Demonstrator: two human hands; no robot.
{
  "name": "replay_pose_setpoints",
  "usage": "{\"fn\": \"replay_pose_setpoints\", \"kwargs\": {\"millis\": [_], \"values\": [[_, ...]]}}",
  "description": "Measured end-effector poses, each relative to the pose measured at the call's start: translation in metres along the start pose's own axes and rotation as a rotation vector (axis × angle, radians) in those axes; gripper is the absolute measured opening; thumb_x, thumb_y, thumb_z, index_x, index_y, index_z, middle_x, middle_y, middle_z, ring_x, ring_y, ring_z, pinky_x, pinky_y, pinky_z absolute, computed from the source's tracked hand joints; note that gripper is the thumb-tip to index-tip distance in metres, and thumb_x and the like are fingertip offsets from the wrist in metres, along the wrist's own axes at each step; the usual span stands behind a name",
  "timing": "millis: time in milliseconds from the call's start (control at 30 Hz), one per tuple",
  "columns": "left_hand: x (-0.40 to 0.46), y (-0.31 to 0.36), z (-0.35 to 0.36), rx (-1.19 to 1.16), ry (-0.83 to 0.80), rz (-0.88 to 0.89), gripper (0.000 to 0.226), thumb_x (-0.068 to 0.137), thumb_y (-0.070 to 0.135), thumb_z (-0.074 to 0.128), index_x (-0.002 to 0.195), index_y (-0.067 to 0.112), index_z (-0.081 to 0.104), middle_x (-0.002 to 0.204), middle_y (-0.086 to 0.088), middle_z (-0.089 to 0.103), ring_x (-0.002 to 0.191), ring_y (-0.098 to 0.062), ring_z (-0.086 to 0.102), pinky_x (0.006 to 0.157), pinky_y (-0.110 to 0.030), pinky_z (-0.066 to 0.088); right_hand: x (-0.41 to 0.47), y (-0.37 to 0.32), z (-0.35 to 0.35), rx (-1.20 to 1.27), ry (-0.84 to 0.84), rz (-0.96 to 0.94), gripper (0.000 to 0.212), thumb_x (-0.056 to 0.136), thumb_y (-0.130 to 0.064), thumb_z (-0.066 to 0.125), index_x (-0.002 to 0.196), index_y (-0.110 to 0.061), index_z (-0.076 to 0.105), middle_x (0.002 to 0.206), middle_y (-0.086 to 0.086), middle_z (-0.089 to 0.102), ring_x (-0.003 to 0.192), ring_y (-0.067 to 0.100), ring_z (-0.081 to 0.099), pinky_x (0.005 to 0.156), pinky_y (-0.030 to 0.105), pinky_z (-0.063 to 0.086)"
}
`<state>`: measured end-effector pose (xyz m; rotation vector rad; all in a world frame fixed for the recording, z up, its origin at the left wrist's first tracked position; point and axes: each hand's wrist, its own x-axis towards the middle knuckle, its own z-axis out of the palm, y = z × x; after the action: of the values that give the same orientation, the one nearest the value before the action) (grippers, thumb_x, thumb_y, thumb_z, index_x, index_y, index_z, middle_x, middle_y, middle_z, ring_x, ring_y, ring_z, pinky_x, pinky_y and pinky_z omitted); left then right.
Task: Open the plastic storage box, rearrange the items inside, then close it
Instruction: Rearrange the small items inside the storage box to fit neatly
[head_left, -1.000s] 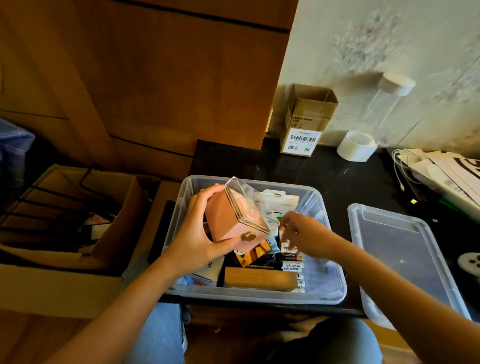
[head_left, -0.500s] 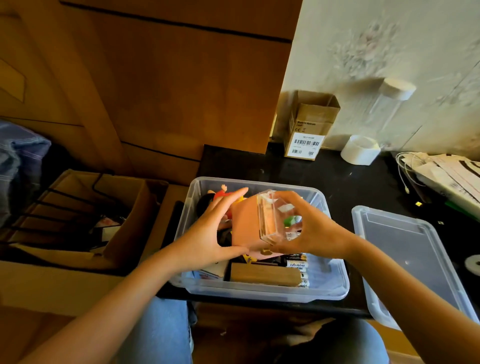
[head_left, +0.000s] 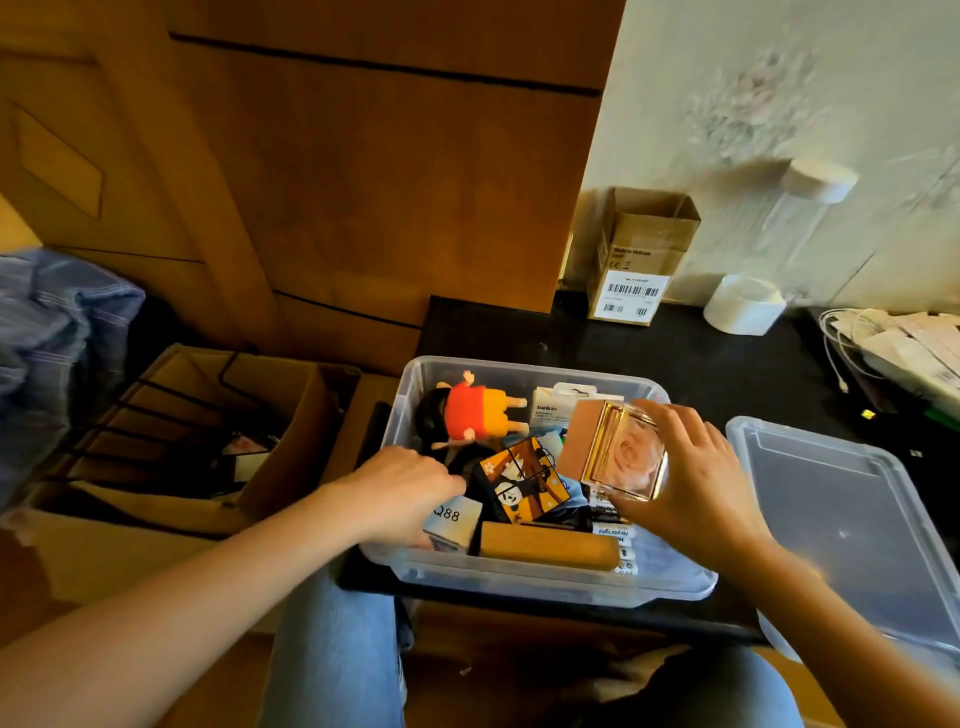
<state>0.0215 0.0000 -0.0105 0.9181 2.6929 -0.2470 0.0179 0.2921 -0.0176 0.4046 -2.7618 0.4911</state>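
You have the storage box (head_left: 524, 582) open, its lid (head_left: 852, 525) set aside, and are mid-rearranging: your right hand (head_left: 691, 478) grips the rose case (head_left: 618, 449) while your left hand (head_left: 400, 486), fingers curled, reaches among the items, its hold unclear; closing remains.

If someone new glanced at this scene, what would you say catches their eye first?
Probably the red-and-orange doll lying at the far left of the open clear storage box, and the pink box with a clear lid that the right hand holds over its right side. The detached lid lies to the right on the black table.
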Motion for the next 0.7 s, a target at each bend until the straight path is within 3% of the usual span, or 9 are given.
{"fn": "replay_pose_setpoints", "kwargs": {"millis": [100, 167, 267, 367, 433, 533, 633, 700], "values": [[-0.007, -0.007, -0.017, -0.068, 0.082, 0.000, 0.037, 0.076, 0.061, 0.059, 0.097, 0.031, 0.051, 0.090, 0.012, 0.056, 0.081, -0.010, 0.053, 0.060, -0.027, 0.035, -0.006, 0.004, 0.006, -0.007, -0.010, -0.007, 0.090, 0.056, -0.051, 0.081, 0.131, -0.025, 0.038, 0.122, 0.001, 0.052, 0.107, 0.021, 0.049, 0.094, 0.049, 0.045], [-0.019, -0.020, -0.036, -0.212, 0.170, -0.031, 0.038, 0.071, 0.066, 0.060, 0.092, 0.036, 0.049, 0.086, 0.016, 0.055, 0.077, -0.004, 0.052, 0.057, -0.022, 0.037, -0.011, 0.003, 0.012, 0.084, -0.030, 0.026, 0.091, 0.057, -0.053, 0.081, 0.132, -0.026, 0.037, 0.123, -0.003, 0.050, 0.108, 0.017, 0.048, 0.093, 0.043, 0.045], [-0.034, -0.035, -0.068, -0.651, 0.285, -0.030, 0.046, 0.067, 0.068, 0.063, 0.101, 0.038, 0.055, 0.097, 0.019, 0.062, 0.089, 0.001, 0.060, 0.064, -0.020, 0.051, -0.013, 0.001, 0.014, 0.250, -0.004, 0.113, 0.092, 0.055, -0.066, 0.071, 0.131, -0.031, 0.033, 0.120, -0.011, 0.047, 0.106, 0.006, 0.044, 0.087, 0.030, 0.045], [-0.018, -0.035, -0.077, -0.937, 0.359, -0.014, 0.046, 0.071, 0.049, 0.075, 0.110, 0.033, 0.058, 0.106, 0.017, 0.065, 0.099, 0.000, 0.063, 0.074, -0.026, 0.057, -0.014, -0.001, 0.013, 0.314, 0.039, 0.136, 0.092, 0.053, -0.070, 0.066, 0.129, -0.033, 0.031, 0.121, -0.009, 0.047, 0.105, 0.004, 0.044, 0.081, 0.023, 0.044], [0.008, -0.025, -0.069, -0.973, 0.382, -0.064, 0.047, 0.075, 0.034, 0.078, 0.116, 0.024, 0.057, 0.109, 0.012, 0.064, 0.099, -0.004, 0.063, 0.078, -0.027, 0.056, -0.015, -0.002, 0.012, 0.349, 0.068, 0.133, 0.092, 0.053, -0.070, 0.066, 0.129, -0.032, 0.030, 0.120, -0.010, 0.046, 0.105, 0.004, 0.044, 0.078, 0.018, 0.040], [0.046, -0.004, -0.053, -0.996, 0.485, -0.183, 0.056, 0.078, 0.035, 0.075, 0.126, 0.020, 0.049, 0.110, 0.009, 0.059, 0.099, -0.006, 0.059, 0.080, -0.017, 0.052, -0.016, -0.003, 0.010, 0.316, 0.069, 0.107, 0.091, 0.054, -0.073, 0.061, 0.129, -0.030, 0.031, 0.120, -0.008, 0.046, 0.105, 0.003, 0.043, 0.079, 0.021, 0.041], [0.069, 0.007, -0.042, -0.925, 0.415, -0.299, 0.078, 0.086, 0.041, 0.065, 0.148, 0.018, 0.024, 0.136, -0.003, 0.044, 0.124, -0.018, 0.045, 0.101, -0.039, 0.043, -0.014, -0.004, 0.008, 0.248, 0.037, 0.079, 0.091, 0.056, -0.080, 0.054, 0.129, -0.032, 0.033, 0.117, -0.014, 0.043, 0.103, 0.002, 0.041, 0.079, 0.023, 0.041], [0.072, 0.005, -0.036, -0.738, 0.324, -0.339, 0.082, 0.090, 0.041, 0.058, 0.151, 0.015, 0.010, 0.145, -0.005, 0.028, 0.132, -0.021, 0.037, 0.106, -0.044, 0.037, -0.014, -0.005, 0.007, 0.234, 0.018, 0.060, 0.092, 0.057, -0.087, 0.048, 0.129, -0.032, 0.033, 0.114, -0.021, 0.037, 0.102, 0.003, 0.041, 0.079, 0.023, 0.040]]}}
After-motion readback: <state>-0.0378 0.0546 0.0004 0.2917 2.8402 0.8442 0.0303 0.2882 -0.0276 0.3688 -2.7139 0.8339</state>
